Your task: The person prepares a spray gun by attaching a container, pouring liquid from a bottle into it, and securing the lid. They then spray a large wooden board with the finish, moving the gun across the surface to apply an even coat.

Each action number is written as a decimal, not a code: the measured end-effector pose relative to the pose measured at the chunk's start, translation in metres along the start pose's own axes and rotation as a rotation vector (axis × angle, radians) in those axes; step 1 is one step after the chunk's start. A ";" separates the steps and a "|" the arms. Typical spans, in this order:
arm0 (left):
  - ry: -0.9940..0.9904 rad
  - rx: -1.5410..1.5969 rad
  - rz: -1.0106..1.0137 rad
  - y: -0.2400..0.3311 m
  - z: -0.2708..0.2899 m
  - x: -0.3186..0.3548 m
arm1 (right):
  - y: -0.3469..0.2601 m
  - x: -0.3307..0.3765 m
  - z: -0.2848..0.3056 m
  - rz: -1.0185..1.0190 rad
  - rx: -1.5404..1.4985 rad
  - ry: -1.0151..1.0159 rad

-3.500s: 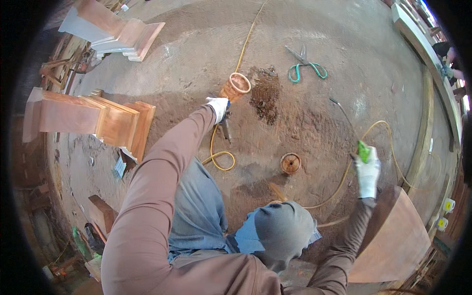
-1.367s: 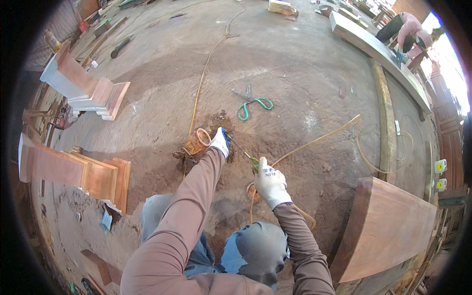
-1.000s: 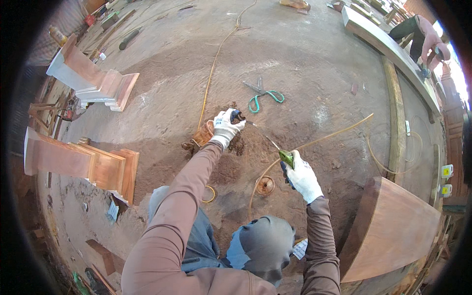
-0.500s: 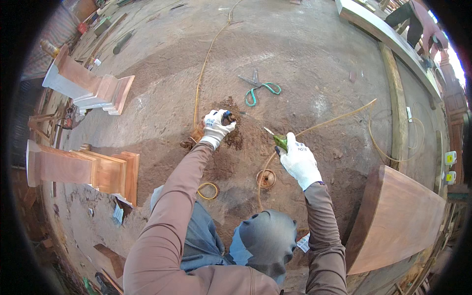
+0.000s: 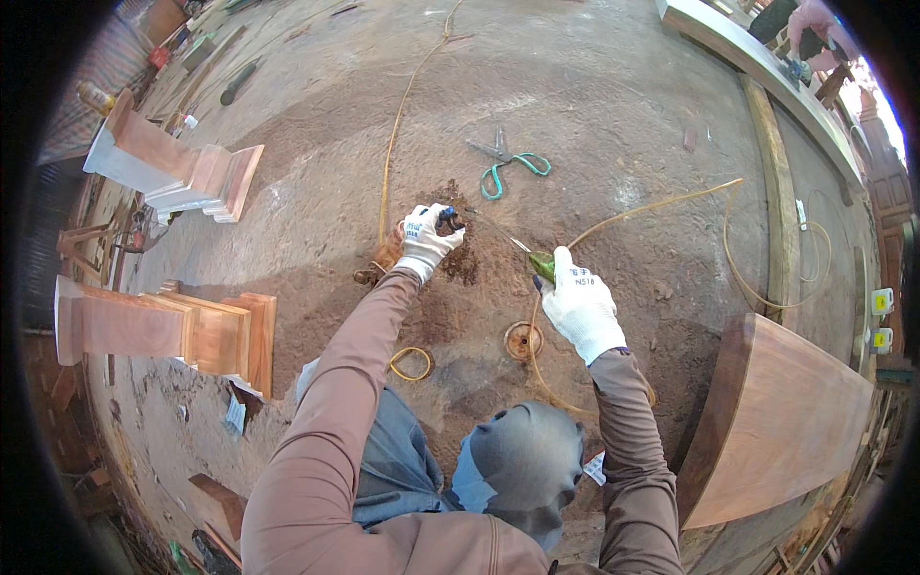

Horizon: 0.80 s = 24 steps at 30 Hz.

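My left hand [image 5: 425,241], in a white glove, is closed around a small dark tool [image 5: 448,218] above a dark reddish patch of dust [image 5: 470,259] on the floor. My right hand [image 5: 579,307], also gloved, grips a green-handled tool [image 5: 541,265]. Its thin metal tip [image 5: 518,244] points toward my left hand. A yellow cable [image 5: 652,206] runs from near my right hand off to the right. A second yellow cable [image 5: 398,125] leads away from my left hand to the far end of the floor.
Green-handled pliers [image 5: 508,165] lie beyond my hands. A round rusty disc [image 5: 523,340] and a yellow loop [image 5: 410,362] lie near my knees. Carved wooden blocks [image 5: 182,177] [image 5: 163,331] stand left, a curved wooden panel [image 5: 776,422] right. Another person [image 5: 815,19] works beside a long beam [image 5: 757,57].
My right hand has swung in from the far right with the green-handled tool and now sits close to my left hand. My left hand has stayed over the reddish patch.
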<state>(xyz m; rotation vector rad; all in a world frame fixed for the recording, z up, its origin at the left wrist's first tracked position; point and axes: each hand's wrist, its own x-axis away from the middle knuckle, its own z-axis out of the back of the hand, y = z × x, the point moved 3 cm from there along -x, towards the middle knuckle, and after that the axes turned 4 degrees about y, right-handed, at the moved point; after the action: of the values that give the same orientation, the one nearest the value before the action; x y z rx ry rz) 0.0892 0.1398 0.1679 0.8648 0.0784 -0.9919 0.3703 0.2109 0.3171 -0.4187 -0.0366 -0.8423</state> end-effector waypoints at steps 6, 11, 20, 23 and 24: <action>0.013 0.006 -0.035 -0.001 -0.002 -0.001 | -0.003 0.001 0.004 -0.056 -0.020 -0.005; -0.014 0.406 0.236 -0.030 -0.015 -0.002 | 0.027 0.012 -0.009 0.042 -0.157 0.170; -0.057 0.616 0.288 -0.018 -0.034 -0.010 | 0.026 0.041 -0.027 -0.036 -0.126 0.090; -0.062 0.455 0.139 -0.019 -0.029 -0.008 | 0.016 0.044 -0.022 -0.002 -0.112 0.187; -0.064 0.403 0.086 -0.018 -0.027 -0.009 | 0.013 0.040 -0.021 -0.013 -0.115 0.200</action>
<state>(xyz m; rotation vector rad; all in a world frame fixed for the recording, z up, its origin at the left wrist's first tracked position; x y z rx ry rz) 0.0786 0.1598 0.1427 1.1925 -0.2194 -0.9684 0.4039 0.1824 0.3011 -0.4403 0.1954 -0.8980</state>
